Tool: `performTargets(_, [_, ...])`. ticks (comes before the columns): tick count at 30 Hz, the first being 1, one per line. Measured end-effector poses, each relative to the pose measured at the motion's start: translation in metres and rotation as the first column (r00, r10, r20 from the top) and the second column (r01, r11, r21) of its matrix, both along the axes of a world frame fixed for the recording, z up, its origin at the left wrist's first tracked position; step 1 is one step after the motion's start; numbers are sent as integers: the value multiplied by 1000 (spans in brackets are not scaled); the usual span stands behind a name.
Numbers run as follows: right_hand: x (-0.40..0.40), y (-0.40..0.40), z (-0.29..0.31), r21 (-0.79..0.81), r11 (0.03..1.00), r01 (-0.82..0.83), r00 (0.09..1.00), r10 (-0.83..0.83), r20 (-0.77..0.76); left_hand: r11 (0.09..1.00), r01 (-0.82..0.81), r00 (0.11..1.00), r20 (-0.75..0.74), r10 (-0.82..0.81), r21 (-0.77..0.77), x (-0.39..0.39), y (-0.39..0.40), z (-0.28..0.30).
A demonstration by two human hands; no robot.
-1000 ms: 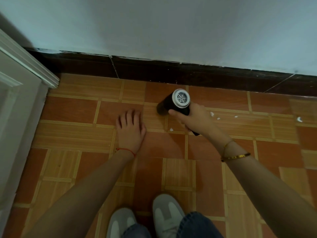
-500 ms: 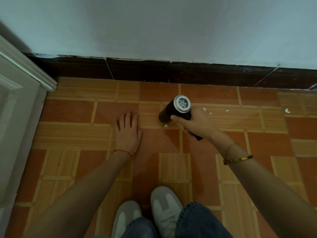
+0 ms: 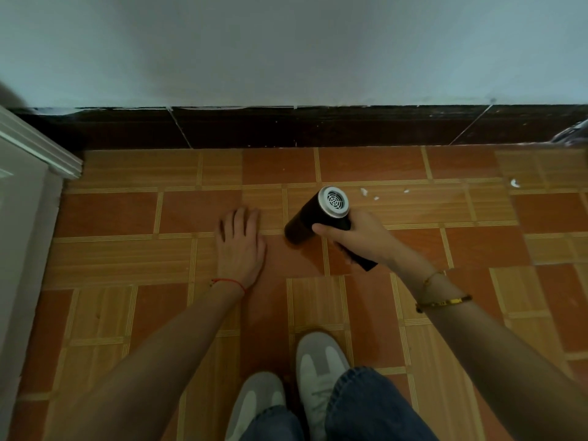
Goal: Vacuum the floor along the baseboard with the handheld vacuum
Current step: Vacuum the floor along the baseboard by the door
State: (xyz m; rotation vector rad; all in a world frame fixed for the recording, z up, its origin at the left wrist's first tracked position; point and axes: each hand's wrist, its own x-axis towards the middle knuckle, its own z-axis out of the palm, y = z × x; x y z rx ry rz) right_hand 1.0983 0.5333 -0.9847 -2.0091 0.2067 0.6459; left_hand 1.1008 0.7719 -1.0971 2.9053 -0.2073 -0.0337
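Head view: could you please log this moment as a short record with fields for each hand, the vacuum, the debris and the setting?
right hand: right hand grips the handheld vacuum
vacuum: black barrel, grey vented end up, dark end down by the tile floor
left hand: left hand flat on the floor, fingers toward the baseboard
debris: white scraps right of the vacuum
setting: white door frame at left

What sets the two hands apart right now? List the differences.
The left hand lies flat on the floor, palm down, fingers spread and holding nothing; the right hand is off the floor, closed around the vacuum. The left wrist wears a red string; the right wrist wears gold bracelets. Both reach forward toward the baseboard, bare-armed.
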Motion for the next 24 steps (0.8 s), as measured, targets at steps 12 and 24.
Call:
performTargets(12, [10,8,-11,-221,948,230,906,-126,403,995,51,999,6,-51,-80,19,-27,-4])
performTargets(24, [-3,-30,-11,-257,880,399,884,-294,364,978,129,991,-16,-133,-162,33,-88,4])
